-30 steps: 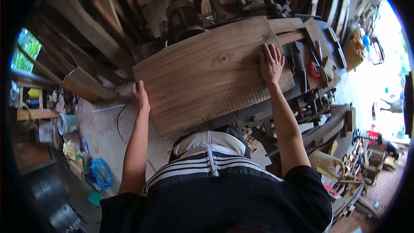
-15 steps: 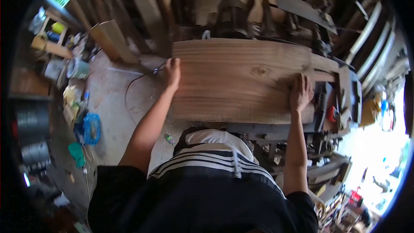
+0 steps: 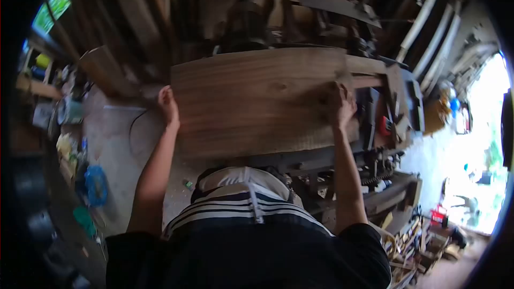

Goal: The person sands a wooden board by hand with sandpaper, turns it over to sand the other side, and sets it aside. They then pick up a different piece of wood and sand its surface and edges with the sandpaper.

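A wide brown wooden board (image 3: 251,107) with a dark knot lies across a dark metal machine (image 3: 316,161) in front of my body. My left hand (image 3: 169,108) is at the board's left edge, its palm against the edge and its fingers curled over it. On the board's right part rests my right hand (image 3: 344,106), with bent fingers pressed to the top face near the right end. The board's surface and both hands are slightly blurred.
Tall planks (image 3: 128,10) lean behind at the upper left. A grey metal sheet (image 3: 334,4) stands beyond the board. Pale curved strips (image 3: 423,21) lean at the right. Blue plastic (image 3: 96,184) and a bucket (image 3: 69,111) are on the left floor. Wood scraps (image 3: 412,241) fill the lower right.
The whole view has shifted, so the board, machine and both hands appear farther left. My hands keep their places at the board's left edge and right part.
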Demonstrator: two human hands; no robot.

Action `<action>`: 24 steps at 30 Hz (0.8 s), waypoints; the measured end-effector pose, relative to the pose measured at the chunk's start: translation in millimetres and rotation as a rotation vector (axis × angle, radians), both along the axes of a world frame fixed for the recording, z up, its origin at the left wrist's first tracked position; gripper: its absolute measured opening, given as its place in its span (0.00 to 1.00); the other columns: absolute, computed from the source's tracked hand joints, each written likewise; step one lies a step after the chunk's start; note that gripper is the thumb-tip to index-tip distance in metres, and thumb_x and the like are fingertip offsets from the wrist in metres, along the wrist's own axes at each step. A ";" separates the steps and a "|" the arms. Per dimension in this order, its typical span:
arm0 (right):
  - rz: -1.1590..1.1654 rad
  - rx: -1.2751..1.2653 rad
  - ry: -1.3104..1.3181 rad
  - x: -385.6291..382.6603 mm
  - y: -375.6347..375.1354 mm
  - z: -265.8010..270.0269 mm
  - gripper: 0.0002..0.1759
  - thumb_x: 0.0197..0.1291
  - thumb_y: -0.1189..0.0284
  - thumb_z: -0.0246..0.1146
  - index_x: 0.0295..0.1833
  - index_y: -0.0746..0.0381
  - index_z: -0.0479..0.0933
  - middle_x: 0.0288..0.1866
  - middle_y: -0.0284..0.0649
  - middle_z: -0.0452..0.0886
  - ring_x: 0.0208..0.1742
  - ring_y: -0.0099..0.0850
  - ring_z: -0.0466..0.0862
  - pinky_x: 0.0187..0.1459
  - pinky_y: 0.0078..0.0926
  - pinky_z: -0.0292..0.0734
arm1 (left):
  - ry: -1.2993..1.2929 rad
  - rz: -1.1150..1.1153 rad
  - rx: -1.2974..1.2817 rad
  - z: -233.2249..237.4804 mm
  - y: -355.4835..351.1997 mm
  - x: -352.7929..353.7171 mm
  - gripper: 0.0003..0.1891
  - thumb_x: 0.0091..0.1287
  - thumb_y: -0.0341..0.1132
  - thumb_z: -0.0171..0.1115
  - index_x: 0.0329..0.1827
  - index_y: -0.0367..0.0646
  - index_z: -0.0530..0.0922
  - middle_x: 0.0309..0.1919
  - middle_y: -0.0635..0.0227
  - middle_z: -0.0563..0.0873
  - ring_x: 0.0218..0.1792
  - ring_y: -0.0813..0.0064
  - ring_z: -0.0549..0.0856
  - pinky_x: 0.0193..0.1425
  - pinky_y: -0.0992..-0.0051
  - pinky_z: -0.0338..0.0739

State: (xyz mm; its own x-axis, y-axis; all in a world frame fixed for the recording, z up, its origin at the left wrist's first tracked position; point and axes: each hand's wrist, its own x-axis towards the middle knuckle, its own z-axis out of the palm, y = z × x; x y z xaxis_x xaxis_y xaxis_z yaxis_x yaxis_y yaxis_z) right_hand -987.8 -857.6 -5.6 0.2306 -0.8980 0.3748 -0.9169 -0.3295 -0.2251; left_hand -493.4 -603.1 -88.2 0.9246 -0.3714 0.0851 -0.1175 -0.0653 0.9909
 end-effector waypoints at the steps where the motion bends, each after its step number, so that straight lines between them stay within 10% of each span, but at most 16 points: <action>1: 0.057 0.140 -0.067 -3.3 -9.1 3.9 0.26 0.62 0.58 0.60 0.67 0.44 0.72 0.67 0.38 0.73 0.66 0.43 0.71 0.64 0.53 0.65 | -0.024 0.005 0.058 15.9 9.6 -7.5 0.15 0.74 0.43 0.58 0.53 0.40 0.78 0.43 0.71 0.82 0.44 0.79 0.79 0.52 0.77 0.72; 6: -0.080 -0.135 -0.004 -37.1 -67.8 -37.0 0.30 0.57 0.61 0.62 0.68 0.44 0.70 0.61 0.35 0.75 0.60 0.47 0.74 0.55 0.48 0.74 | 0.198 -0.022 0.073 58.5 50.6 -28.0 0.14 0.72 0.38 0.59 0.57 0.45 0.80 0.48 0.75 0.83 0.46 0.83 0.78 0.52 0.79 0.72; 15: -0.203 0.315 -0.092 -23.2 -91.0 -21.1 0.25 0.71 0.50 0.47 0.61 0.54 0.73 0.56 0.50 0.80 0.56 0.55 0.79 0.52 0.51 0.75 | 0.553 -0.216 0.403 105.5 94.5 -83.7 0.24 0.71 0.46 0.59 0.64 0.42 0.72 0.51 0.68 0.81 0.50 0.77 0.79 0.52 0.73 0.73; 21: -0.147 0.299 -0.274 -47.9 -128.1 -56.0 0.33 0.65 0.40 0.51 0.55 0.57 0.80 0.50 0.52 0.84 0.53 0.56 0.82 0.52 0.49 0.76 | 1.015 -0.311 0.084 75.7 75.5 -70.4 0.30 0.71 0.52 0.57 0.68 0.40 0.68 0.61 0.61 0.78 0.59 0.62 0.79 0.62 0.60 0.73; 24: -0.259 0.423 -0.342 -48.6 -120.7 -12.4 0.33 0.63 0.41 0.56 0.49 0.62 0.82 0.44 0.52 0.85 0.44 0.49 0.85 0.47 0.44 0.76 | 1.088 -0.247 -0.002 143.5 64.2 -92.9 0.34 0.71 0.56 0.55 0.69 0.38 0.66 0.64 0.58 0.76 0.64 0.57 0.76 0.67 0.54 0.70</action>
